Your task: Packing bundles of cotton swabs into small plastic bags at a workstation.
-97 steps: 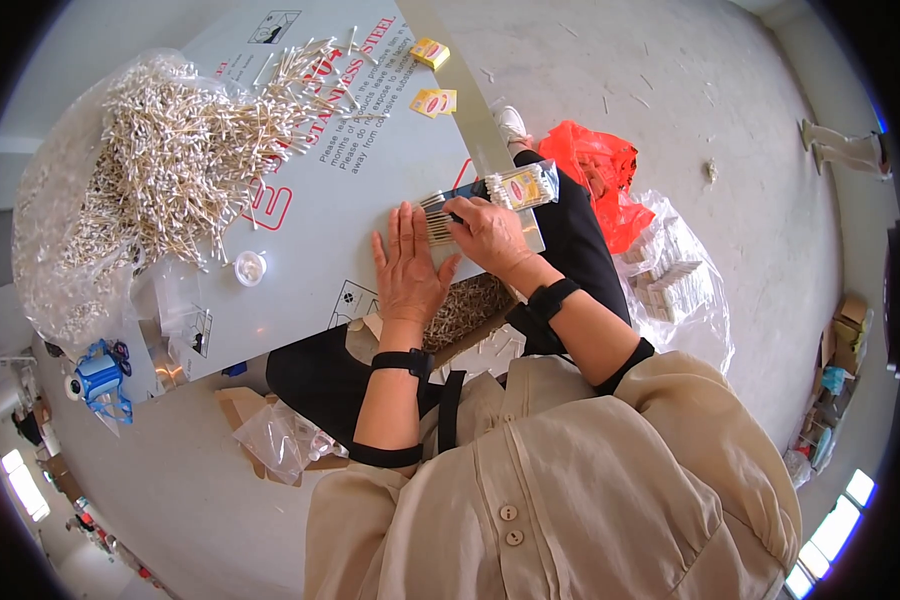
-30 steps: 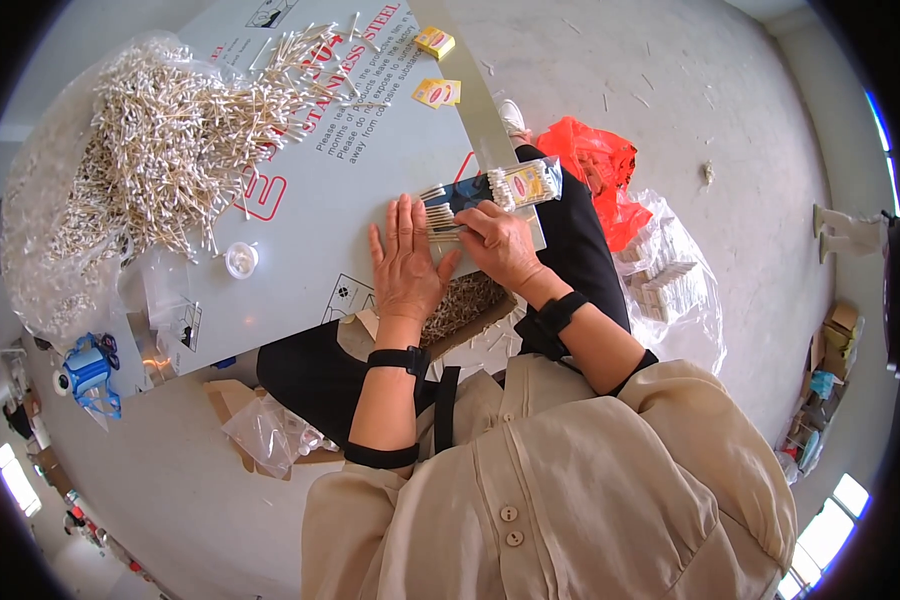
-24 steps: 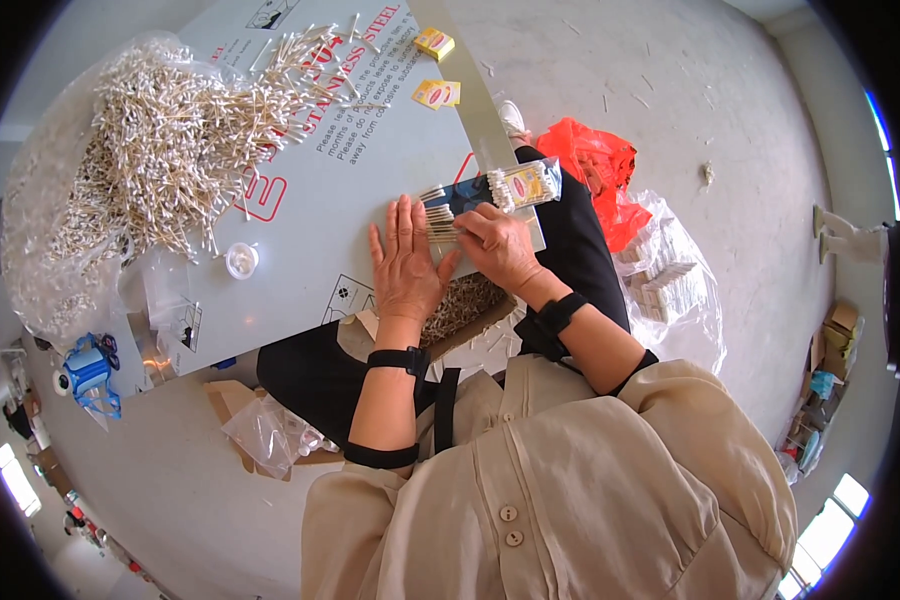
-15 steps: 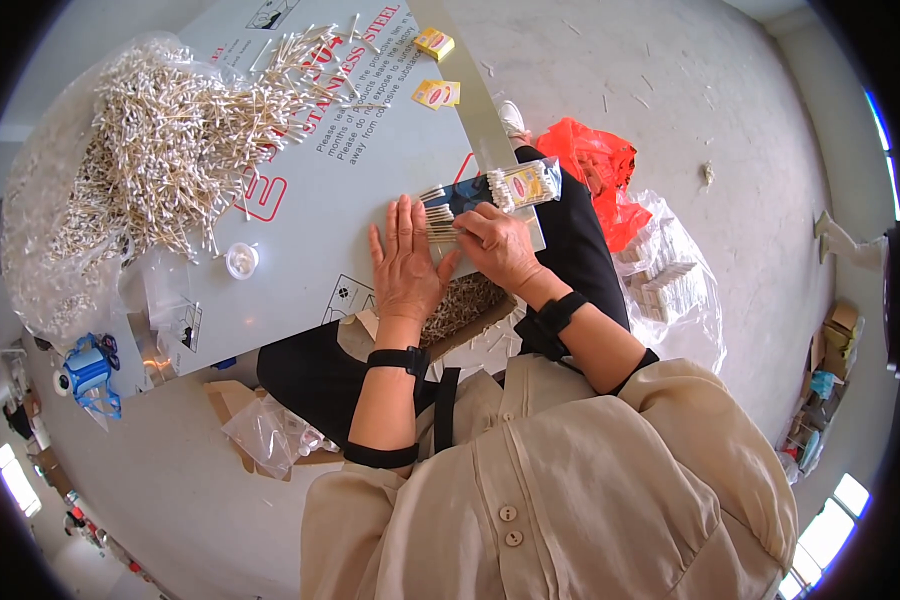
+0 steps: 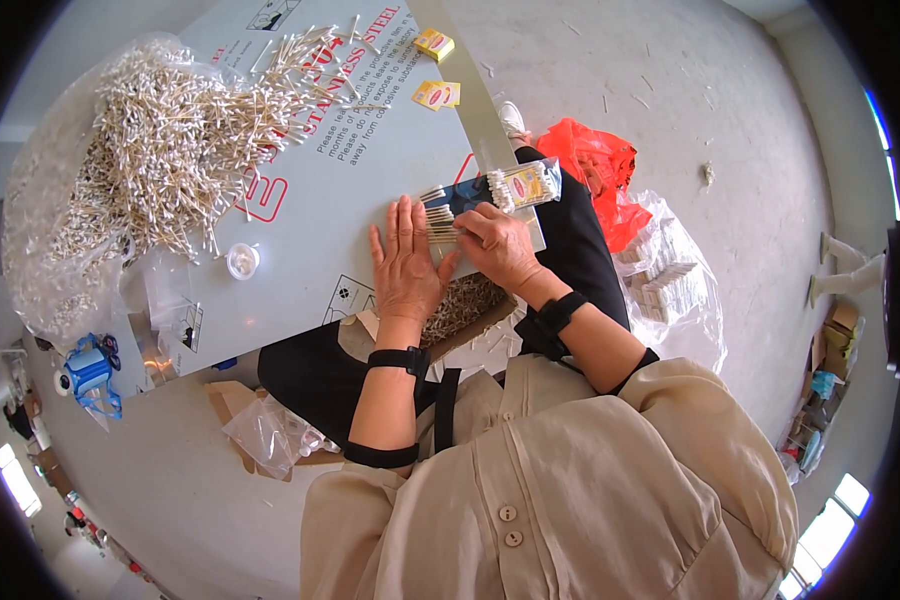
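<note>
My left hand (image 5: pixel 407 262) lies flat on the sheet-covered table with its fingers stretched out. Its fingertips are beside the ends of a small row of cotton swabs (image 5: pixel 437 222). My right hand (image 5: pixel 503 245) is at the other side of that row, its fingers bent and pressed together; what they pinch is hidden under them. Just beyond both hands is a dark blue strip (image 5: pixel 464 194), with a few swabs on its left end. A clear pack with a yellow label (image 5: pixel 530 184) lies on the strip's right end, white swab tips showing along its left side.
A large heap of cotton swabs (image 5: pixel 170 140) spills from a clear bag at the left. Near it stands a small round tub (image 5: pixel 242 262). Yellow boxes (image 5: pixel 434 44) lie at the far edge. An open carton (image 5: pixel 470 310) sits below the table edge, and a red bag (image 5: pixel 585 165) beyond my leg.
Both my hands stay in nearly the same place. At the far right, the legs of another person have shifted a little.
</note>
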Demonstrator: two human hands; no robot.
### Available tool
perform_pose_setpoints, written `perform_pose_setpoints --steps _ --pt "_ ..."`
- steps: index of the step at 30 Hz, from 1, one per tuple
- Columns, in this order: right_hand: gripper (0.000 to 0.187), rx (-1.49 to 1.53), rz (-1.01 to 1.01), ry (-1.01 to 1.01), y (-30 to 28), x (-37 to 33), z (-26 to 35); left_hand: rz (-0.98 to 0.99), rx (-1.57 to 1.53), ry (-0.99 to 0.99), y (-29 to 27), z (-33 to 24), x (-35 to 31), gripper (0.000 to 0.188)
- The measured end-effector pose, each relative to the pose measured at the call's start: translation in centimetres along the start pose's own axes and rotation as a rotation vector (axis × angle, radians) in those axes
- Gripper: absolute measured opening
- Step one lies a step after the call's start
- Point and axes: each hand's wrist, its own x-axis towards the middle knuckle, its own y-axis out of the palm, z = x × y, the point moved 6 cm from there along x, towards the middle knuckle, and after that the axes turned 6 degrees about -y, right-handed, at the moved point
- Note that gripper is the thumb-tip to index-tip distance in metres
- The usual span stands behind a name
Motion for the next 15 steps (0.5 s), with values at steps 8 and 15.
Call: perform_pose_setpoints --steps 8,15 --pt "0.016 0.01 -0.006 0.012 0.07 -0.03 -0.08 0.001 0.002 0.0 -0.06 -0.08 0.06 0.087" --pt "0.017 0.008 0.008 0.056 0.05 0.0 -0.11 -0.005 -0.002 0.0 -0.07 -0.09 0.09 0.086"
